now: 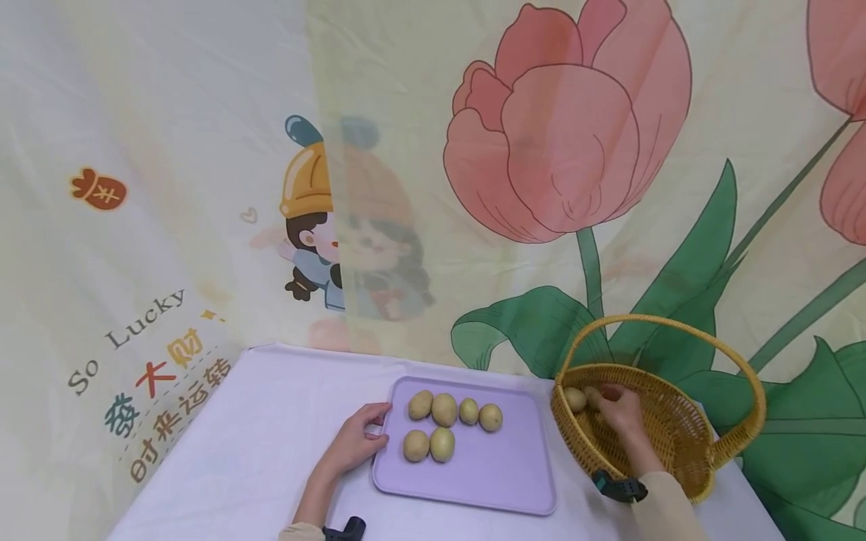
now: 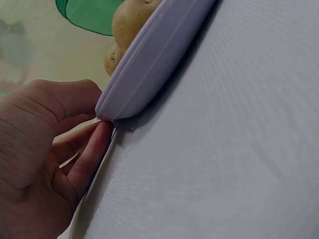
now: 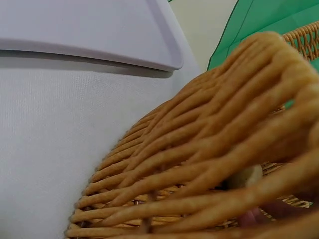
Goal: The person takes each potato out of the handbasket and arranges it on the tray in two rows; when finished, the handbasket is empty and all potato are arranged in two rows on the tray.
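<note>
The person's left hand (image 1: 353, 442) is at the left edge of a lilac tray (image 1: 487, 473), its thumb and fingertips pinching the rim. In the left wrist view the tray's corner (image 2: 119, 107) lies between the thumb and the fingers. Several potatoes (image 1: 444, 410) rest on the tray in a back row, with two more (image 1: 443, 445) in front at the left. Reaching down inside a wicker basket (image 1: 568, 436), the right hand (image 1: 625, 413) grips a potato (image 1: 593, 397). Another potato (image 1: 574, 399) sits beside it. Basket weave (image 3: 199, 134) mostly hides this hand in the right wrist view.
The basket's tall arched handle (image 1: 676, 324) rises over the right forearm. A white cloth (image 1: 304, 398) covers the table under the tray and basket. Behind the table hangs a printed curtain (image 1: 406, 75) with tulips and a cartoon figure.
</note>
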A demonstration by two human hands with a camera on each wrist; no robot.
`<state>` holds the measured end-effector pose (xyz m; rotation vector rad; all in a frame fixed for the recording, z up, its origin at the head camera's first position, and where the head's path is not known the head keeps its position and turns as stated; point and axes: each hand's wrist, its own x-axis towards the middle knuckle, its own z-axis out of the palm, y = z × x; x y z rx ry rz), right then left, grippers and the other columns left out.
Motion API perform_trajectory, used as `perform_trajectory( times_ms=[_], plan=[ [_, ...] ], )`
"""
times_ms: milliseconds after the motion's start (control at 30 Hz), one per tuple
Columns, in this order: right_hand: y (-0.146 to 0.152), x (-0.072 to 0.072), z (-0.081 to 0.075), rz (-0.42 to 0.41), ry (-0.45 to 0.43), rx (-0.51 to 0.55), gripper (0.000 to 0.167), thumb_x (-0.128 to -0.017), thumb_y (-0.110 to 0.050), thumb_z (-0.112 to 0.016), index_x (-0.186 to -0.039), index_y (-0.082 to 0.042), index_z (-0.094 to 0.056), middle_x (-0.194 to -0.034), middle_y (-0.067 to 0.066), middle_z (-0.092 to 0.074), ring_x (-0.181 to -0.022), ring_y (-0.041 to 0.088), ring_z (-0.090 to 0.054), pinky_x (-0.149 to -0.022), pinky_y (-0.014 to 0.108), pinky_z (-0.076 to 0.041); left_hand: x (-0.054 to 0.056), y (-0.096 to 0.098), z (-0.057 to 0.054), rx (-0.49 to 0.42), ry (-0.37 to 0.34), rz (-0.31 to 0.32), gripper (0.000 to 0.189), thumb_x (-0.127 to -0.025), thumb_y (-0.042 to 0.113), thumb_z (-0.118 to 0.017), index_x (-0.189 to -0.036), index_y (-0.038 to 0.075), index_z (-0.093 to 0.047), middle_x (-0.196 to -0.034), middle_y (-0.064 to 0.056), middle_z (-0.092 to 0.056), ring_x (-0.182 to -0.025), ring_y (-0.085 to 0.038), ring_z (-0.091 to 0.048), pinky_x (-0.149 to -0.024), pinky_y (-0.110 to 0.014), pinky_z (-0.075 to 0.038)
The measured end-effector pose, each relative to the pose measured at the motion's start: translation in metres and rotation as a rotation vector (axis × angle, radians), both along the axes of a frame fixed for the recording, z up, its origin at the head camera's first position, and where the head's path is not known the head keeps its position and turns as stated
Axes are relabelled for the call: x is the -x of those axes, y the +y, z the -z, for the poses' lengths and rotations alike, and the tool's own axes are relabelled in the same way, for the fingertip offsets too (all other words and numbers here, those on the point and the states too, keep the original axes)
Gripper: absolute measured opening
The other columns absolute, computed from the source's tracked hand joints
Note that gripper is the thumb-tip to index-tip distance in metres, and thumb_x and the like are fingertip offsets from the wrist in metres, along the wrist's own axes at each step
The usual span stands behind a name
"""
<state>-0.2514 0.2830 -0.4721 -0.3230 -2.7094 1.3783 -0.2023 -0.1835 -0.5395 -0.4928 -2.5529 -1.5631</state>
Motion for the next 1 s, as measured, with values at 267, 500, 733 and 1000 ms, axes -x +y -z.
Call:
perform_trajectory(
  times_ms=[267, 500, 733, 1000],
  plan=[
    [0.005, 0.004, 0.011, 0.015, 0.018, 0.000, 0.049, -0.096, -0.012, -0.054, -0.129, 0.023, -0.044, -0.121, 0.044, -0.047, -0.087, 0.040, -0.062, -0.066, 0.031, -0.053, -0.002, 0.000, -0.001, -0.005, 0.013, 0.019, 0.051, -0.079, -0.007, -0.069, -0.128, -0.013, -0.055, -0.123, -0.026, -0.057, -0.103, -0.038, -0.057, -0.080, -0.031, -0.059],
    [0.006, 0.010, 0.017, 0.051, 0.056, 0.005, 0.041, -0.093, -0.008, -0.058, -0.121, 0.021, -0.052, -0.112, 0.041, -0.053, -0.089, 0.040, -0.059, -0.060, 0.024, -0.047, -0.002, -0.001, -0.001, -0.008, 0.030, 0.016, 0.051, -0.079, -0.007, -0.070, -0.128, -0.013, -0.056, -0.123, -0.026, -0.057, -0.102, -0.037, -0.058, -0.079, -0.032, -0.059],
    [0.008, 0.012, 0.016, 0.082, 0.034, 0.077, 0.043, -0.094, -0.009, -0.058, -0.125, 0.020, -0.051, -0.117, 0.040, -0.053, -0.076, 0.026, -0.063, -0.060, 0.027, -0.053, 0.000, 0.000, 0.000, -0.008, 0.023, -0.002, 0.051, -0.078, -0.009, -0.069, -0.128, -0.012, -0.057, -0.121, -0.024, -0.058, -0.102, -0.037, -0.059, -0.078, -0.028, -0.059],
    [0.008, 0.002, 0.011, 0.128, 0.011, 0.228, 0.054, -0.094, -0.014, -0.061, -0.132, 0.021, -0.045, -0.118, 0.036, -0.055, -0.077, 0.010, -0.061, -0.066, 0.023, -0.055, 0.000, 0.000, -0.002, -0.025, -0.020, -0.001, 0.052, -0.079, -0.009, -0.069, -0.129, -0.011, -0.056, -0.123, -0.024, -0.057, -0.104, -0.038, -0.058, -0.079, -0.025, -0.059]
  ],
)
